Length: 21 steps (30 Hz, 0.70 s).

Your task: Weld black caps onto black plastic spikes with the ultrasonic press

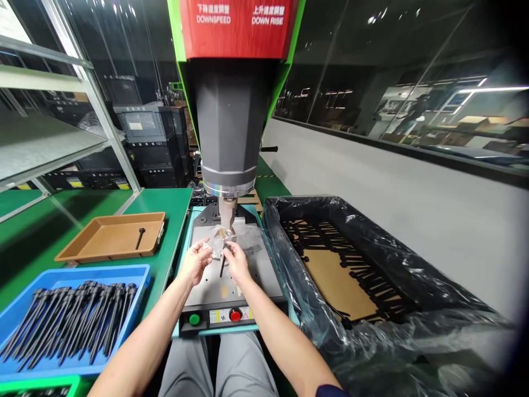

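Black rod (222,268): clamped in right hand's (238,264) fingers, long axis toward 7 o'clock; left hand (195,266) farther, at 9 o'clock, grip indeterminable.

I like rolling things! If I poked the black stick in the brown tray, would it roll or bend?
The black stick might roll in a curve, since one end's fatter. It's probably stiff: its thin part looks straight. It may be light: the right hand pinches a similar stick with fingertips.

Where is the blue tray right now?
In the head view, the blue tray is low on the left, just in front of the brown tray and to the left of your left arm.
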Tool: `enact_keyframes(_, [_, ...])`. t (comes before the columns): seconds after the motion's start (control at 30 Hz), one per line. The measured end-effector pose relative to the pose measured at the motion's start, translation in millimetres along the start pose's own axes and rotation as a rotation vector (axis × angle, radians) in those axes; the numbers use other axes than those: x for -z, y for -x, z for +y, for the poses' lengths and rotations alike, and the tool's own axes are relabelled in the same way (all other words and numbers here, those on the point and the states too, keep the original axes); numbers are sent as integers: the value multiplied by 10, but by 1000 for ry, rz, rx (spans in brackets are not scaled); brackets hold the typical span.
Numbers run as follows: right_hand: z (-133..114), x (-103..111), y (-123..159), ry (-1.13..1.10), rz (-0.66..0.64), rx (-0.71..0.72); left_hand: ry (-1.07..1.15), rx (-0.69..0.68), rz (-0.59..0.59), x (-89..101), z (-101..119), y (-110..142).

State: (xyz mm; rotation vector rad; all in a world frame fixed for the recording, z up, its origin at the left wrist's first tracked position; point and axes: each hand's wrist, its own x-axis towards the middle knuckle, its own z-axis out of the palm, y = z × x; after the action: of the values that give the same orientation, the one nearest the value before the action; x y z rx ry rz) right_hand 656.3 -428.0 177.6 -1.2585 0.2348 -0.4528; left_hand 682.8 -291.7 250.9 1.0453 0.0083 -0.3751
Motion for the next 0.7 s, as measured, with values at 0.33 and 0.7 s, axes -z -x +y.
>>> enact_keyframes(0.33, [-197,86,-107,405,167,416,4,-34,-41,-20,22,-35])
enact_keyframes(0.7, [-263,-23,-472,316,142,310,-2,-51,-51,-94,88,-68])
